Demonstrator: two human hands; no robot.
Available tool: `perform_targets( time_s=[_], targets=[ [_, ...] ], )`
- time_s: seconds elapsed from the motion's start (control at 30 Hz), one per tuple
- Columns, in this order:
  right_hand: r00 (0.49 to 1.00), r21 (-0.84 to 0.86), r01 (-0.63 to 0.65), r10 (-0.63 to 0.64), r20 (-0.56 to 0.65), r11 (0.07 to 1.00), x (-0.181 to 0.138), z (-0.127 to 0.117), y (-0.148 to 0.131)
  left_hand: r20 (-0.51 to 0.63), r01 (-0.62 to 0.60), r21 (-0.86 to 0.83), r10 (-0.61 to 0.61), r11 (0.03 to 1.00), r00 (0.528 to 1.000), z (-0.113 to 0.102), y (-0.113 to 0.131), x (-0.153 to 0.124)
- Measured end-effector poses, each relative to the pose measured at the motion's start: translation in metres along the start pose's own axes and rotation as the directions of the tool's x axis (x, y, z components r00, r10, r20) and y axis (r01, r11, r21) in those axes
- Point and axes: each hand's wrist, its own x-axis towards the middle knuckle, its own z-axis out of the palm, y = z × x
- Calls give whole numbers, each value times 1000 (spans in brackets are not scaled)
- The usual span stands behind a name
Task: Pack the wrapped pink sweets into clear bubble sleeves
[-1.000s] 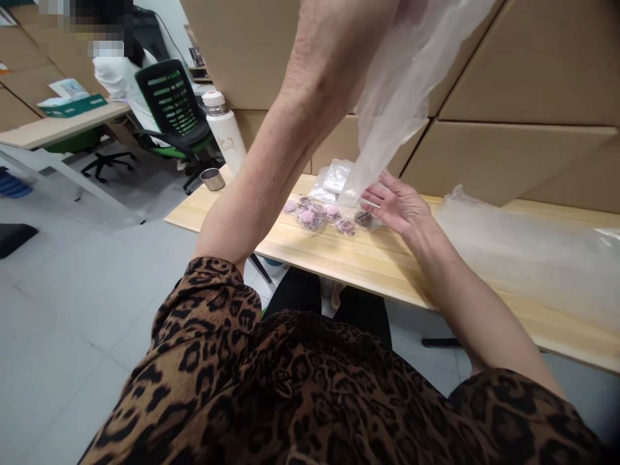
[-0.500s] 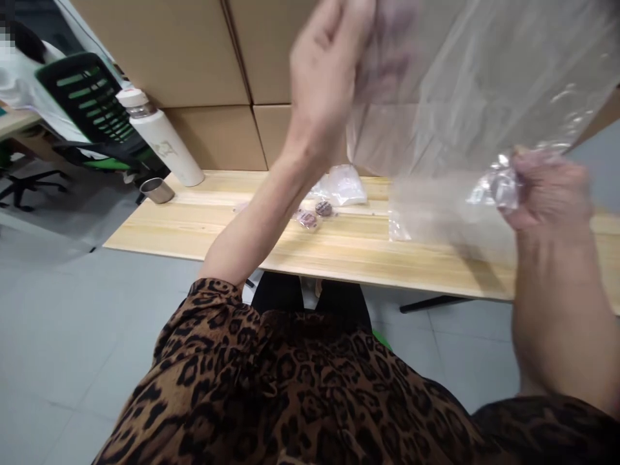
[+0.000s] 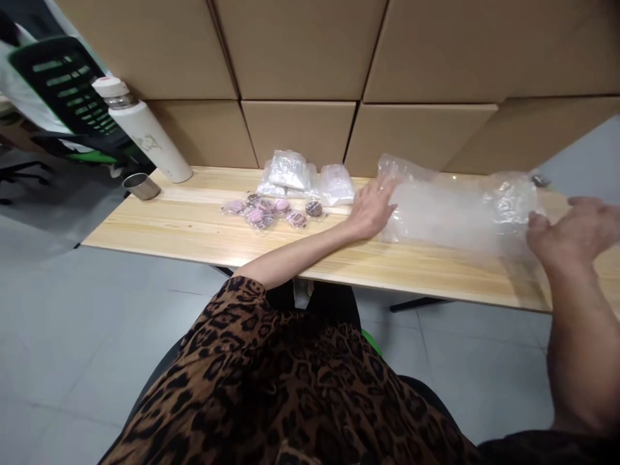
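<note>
A large clear plastic bag [image 3: 450,210] lies flat on the wooden table [image 3: 203,226]. My left hand [image 3: 371,206] rests on the bag's left end, fingers stretched out. At the right edge of the head view my right hand [image 3: 571,232] touches the bag's right end with its fingers loosely spread. Left of my left hand lie several small pink and dark round items in clear wrappers [image 3: 271,212]. Behind them sit small white packets [image 3: 305,177].
Cardboard boxes [image 3: 300,64] are stacked along the table's far edge. A white bottle [image 3: 145,132] and a small metal cup [image 3: 140,186] stand at the table's left end. A black and green office chair [image 3: 62,84] is beyond, over grey floor.
The bag was held up in the air by both hands; it now lies on the table with both hands lowered onto its ends.
</note>
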Motion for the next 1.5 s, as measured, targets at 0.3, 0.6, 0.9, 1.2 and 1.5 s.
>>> perform_targets(
  time_s=[0.3, 0.6, 0.9, 1.2, 1.5],
  targets=[
    [744, 24, 271, -226, 629, 962, -2, 14, -65, 448, -214, 322, 51, 922, 893, 1, 14, -24],
    [576, 623, 252, -633, 518, 740, -77, 22, -302, 357, -179, -249, 262, 952, 897, -83, 3, -94],
    [25, 582, 729, -863, 504, 361, -87, 102, -455, 109, 169, -586, -130, 792, 986, -84, -55, -134],
    [57, 548, 715, -818, 573, 434, -100, 97, -431, 2, 194, -841, -356, 505, 934, -74, -59, -134],
    [287, 757, 588, -949, 133, 284, -125, 8, -355, 79, -38, -968, -447, -247, 891, -106, -50, -126]
  ],
)
